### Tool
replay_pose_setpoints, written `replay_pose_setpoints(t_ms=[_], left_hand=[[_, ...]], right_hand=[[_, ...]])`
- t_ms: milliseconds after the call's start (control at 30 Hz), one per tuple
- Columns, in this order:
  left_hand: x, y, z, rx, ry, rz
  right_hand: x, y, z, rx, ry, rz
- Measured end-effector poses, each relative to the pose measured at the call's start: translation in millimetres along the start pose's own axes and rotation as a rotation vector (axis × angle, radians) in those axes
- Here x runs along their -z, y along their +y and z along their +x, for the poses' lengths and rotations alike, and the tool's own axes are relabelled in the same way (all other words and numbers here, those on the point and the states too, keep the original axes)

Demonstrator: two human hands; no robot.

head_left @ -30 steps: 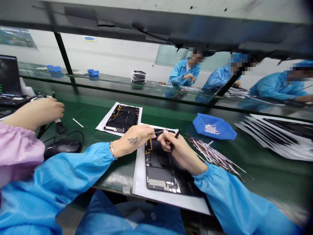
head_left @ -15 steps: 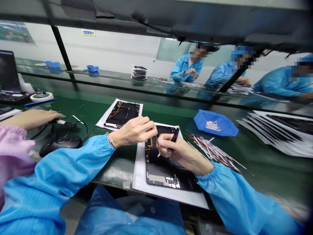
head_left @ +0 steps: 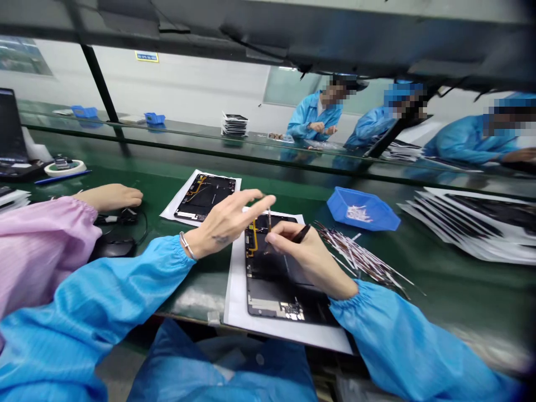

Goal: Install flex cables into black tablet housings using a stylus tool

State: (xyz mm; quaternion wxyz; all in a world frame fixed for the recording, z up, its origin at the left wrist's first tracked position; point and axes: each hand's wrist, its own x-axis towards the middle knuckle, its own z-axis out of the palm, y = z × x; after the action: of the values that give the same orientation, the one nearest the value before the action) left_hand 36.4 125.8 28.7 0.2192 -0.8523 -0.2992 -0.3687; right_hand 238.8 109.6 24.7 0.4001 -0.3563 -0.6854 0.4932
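Note:
Over the black tablet housing (head_left: 268, 287) on its white sheet, my right hand (head_left: 307, 251) is closed around a dark pen-like tool (head_left: 301, 234). A thin brown and white strip (head_left: 269, 219) stands up at its thumb and index finger. My left hand (head_left: 228, 220) is just to the left, its index finger stretched out towards the strip's upper end and the other fingers loosely apart. I cannot tell whether a fingertip touches the strip. A yellow flex cable (head_left: 252, 240) runs along the housing's left side. Part of the housing is hidden under my right hand.
Another tablet housing (head_left: 205, 196) lies behind my left hand. On the right are a blue tray (head_left: 362, 209) with small white pieces, a bundle of strips (head_left: 364, 254) and stacked sheets (head_left: 469, 229). A co-worker's hand (head_left: 111, 197) is near a mouse (head_left: 112, 247). Others work behind.
My left hand has opened from a pinch, its index finger now stretched out. My right hand keeps its tool. The co-worker's pink-sleeved arm has reached further to the right.

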Motion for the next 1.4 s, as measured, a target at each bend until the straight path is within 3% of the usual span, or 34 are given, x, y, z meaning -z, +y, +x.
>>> replay_pose_setpoints(t_ms=[100, 167, 267, 400, 533, 933, 1133, 1400], left_hand=[[-2.5, 11, 0, 0.393, -0.125, -0.382], [-5.0, 18, -1, 0.566, -0.212, -0.654], [-12.7, 21, -4, 0.716, -0.201, -0.948], [-21.0, 18, -5, 0.825, -0.175, -1.145], [-16.3, 21, -3, 0.831, -0.208, -1.192], [-5.9, 24, -2, 0.745, -0.115, -1.056], [-1.4, 20, 1, 0.65, -0.274, -0.926], [-0.9, 17, -2, 0.504, -0.291, -0.745]], right_hand=[[2, 3, 4, 0.034, 0.096, -0.088], [3, 5, 6, 0.034, 0.131, -0.107], [4, 7, 7, 0.032, 0.16, -0.103], [3, 8, 6, 0.019, 0.107, -0.141], [1, 7, 4, 0.006, 0.009, -0.182], [0, 5, 5, 0.011, -0.107, -0.18], [3, 9, 5, 0.016, -0.083, -0.236], [2, 8, 7, -0.005, -0.11, -0.282]])
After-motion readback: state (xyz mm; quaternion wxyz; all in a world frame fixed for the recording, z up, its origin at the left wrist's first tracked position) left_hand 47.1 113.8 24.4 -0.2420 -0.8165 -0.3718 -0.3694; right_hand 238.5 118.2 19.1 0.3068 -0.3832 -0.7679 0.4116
